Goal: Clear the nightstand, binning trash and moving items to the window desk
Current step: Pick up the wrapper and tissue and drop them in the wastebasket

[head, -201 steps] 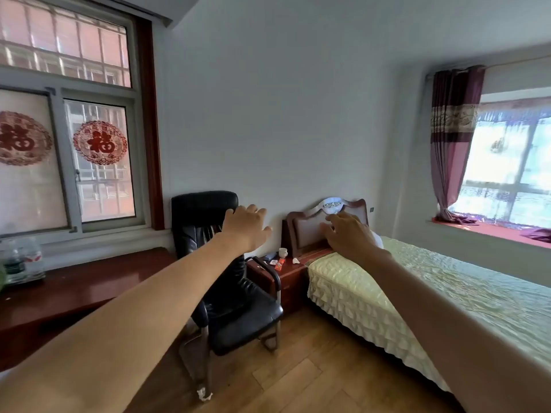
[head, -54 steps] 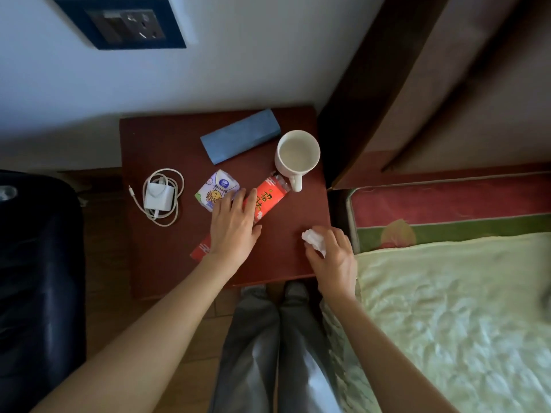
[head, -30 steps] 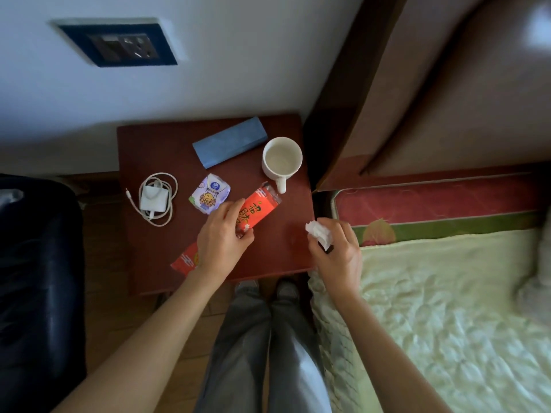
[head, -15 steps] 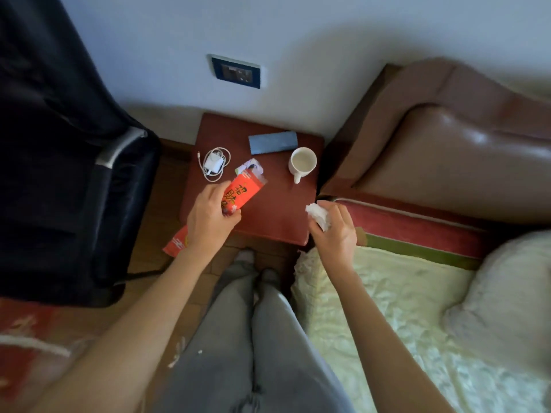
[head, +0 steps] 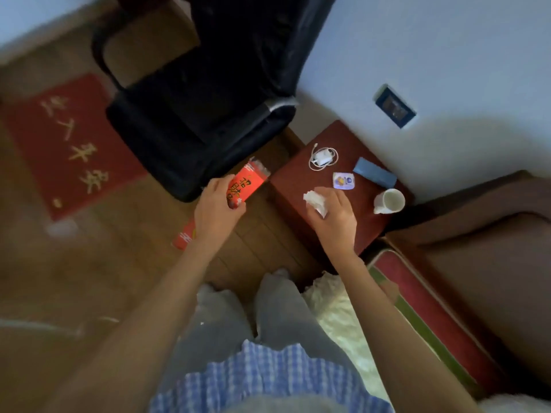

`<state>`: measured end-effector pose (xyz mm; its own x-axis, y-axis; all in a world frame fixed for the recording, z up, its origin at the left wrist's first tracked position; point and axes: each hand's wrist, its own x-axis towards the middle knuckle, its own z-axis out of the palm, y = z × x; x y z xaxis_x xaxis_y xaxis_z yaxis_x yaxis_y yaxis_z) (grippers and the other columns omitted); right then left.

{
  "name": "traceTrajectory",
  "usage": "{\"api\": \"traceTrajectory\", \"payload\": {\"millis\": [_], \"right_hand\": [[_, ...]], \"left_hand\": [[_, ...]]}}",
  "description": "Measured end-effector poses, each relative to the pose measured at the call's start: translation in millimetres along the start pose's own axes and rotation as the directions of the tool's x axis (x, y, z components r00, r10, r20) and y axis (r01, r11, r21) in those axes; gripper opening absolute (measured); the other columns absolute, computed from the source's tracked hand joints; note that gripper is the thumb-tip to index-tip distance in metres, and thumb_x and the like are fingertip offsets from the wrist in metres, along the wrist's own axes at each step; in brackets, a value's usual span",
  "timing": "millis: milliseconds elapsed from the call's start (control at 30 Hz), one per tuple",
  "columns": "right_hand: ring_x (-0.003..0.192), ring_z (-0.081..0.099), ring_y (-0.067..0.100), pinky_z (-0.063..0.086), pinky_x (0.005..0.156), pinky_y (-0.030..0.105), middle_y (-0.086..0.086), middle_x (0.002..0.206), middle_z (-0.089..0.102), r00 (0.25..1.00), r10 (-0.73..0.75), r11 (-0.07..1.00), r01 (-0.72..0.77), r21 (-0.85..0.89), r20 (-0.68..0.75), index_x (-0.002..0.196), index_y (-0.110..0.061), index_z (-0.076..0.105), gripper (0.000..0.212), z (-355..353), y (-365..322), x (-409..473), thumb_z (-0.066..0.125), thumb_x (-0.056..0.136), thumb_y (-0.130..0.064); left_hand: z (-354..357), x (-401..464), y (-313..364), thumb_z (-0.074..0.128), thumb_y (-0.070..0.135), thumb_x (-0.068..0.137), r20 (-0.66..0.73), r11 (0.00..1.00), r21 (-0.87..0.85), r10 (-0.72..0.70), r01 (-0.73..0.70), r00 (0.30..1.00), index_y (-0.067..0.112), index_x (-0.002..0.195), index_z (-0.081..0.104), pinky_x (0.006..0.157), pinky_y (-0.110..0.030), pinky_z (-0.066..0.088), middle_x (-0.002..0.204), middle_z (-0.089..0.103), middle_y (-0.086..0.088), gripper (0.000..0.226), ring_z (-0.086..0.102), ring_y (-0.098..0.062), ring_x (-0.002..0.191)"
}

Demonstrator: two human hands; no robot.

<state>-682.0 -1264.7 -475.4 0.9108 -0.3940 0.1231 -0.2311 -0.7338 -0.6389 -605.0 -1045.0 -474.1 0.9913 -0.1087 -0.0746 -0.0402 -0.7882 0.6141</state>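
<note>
The red packet [head: 249,182] is clear of the table [head: 301,177], out over the floor, pinched near its middle in the closed left hand [head: 219,208]. The right hand [head: 334,214] is closed on a crumpled tissue [head: 315,201] above the table. The packet's open end looks loose, so tilting could spill whatever is inside. Cup [head: 390,201], charger [head: 323,158], small packet [head: 343,180] and blue case [head: 375,176] remain; a careless sweep could tip the cup.
</note>
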Motion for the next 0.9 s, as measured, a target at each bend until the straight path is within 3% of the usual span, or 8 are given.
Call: {"api": "traceTrajectory", "payload": {"millis": [167, 400, 533, 700, 900], "right_hand": [[0.098, 0.06, 0.017, 0.043, 0.078, 0.018, 0.0, 0.108, 0.063, 0.967, -0.201, 0.979, 0.192, 0.073, 0.154, 0.113, -0.015, 0.064, 0.033, 42.9, -79.5, -6.2, 0.07, 0.08, -0.018], [0.099, 0.06, 0.02, 0.053, 0.08, 0.032, 0.006, 0.109, 0.063, 0.844, -0.459, 0.888, 0.427, 0.172, 0.276, 0.116, -0.011, 0.062, 0.037, 127.9, -211.9, -51.0, 0.07, 0.081, -0.017], [0.098, 0.059, 0.018, 0.052, 0.077, 0.032, 0.004, 0.11, 0.062, 0.768, -0.553, 0.833, 0.5, 0.239, 0.322, 0.116, -0.013, 0.062, 0.035, 176.5, -284.4, -87.8, 0.07, 0.082, -0.018], [0.098, 0.06, 0.016, 0.051, 0.079, 0.028, 0.003, 0.111, 0.062, 0.645, -0.653, 0.757, 0.557, 0.34, 0.397, 0.115, -0.015, 0.062, 0.033, 228.7, -361.4, -132.8, 0.068, 0.084, -0.021], [0.096, 0.06, 0.015, 0.051, 0.076, 0.027, 0.001, 0.109, 0.062, 0.424, -0.77, 0.633, 0.607, 0.481, 0.477, 0.113, -0.018, 0.063, 0.03, 288.2, -438.3, -175.8, 0.068, 0.083, -0.022]], "left_hand": [[-70.1, -35.4, -72.0, 0.071, 0.021, 0.071, -0.176, 0.986, -0.05, -0.165, 0.159, 0.971, 0.019, 0.127, 0.052, 0.079, -0.038, 0.046, 0.116, 0.055, -0.007, 0.06, 0.056, -0.028, 0.103], [-173.7, -105.3, -179.3, 0.069, 0.017, 0.071, -0.355, 0.94, -0.136, -0.342, 0.314, 0.87, 0.018, 0.126, 0.054, 0.078, -0.034, 0.044, 0.115, 0.056, -0.007, 0.057, 0.057, -0.026, 0.102], [-219.2, -152.2, -241.3, 0.07, 0.019, 0.071, -0.414, 0.894, -0.183, -0.447, 0.409, 0.793, 0.019, 0.128, 0.053, 0.077, -0.036, 0.046, 0.116, 0.056, -0.006, 0.059, 0.057, -0.028, 0.102], [-260.0, -215.3, -297.7, 0.072, 0.018, 0.071, -0.496, 0.81, -0.269, -0.58, 0.521, 0.646, 0.019, 0.128, 0.054, 0.076, -0.032, 0.042, 0.117, 0.057, -0.007, 0.059, 0.057, -0.027, 0.101], [-292.3, -275.5, -344.5, 0.073, 0.014, 0.07, -0.592, 0.68, -0.386, -0.701, 0.623, 0.399, 0.014, 0.125, 0.056, 0.07, -0.034, 0.045, 0.111, 0.06, -0.01, 0.057, 0.059, -0.029, 0.095]]}}
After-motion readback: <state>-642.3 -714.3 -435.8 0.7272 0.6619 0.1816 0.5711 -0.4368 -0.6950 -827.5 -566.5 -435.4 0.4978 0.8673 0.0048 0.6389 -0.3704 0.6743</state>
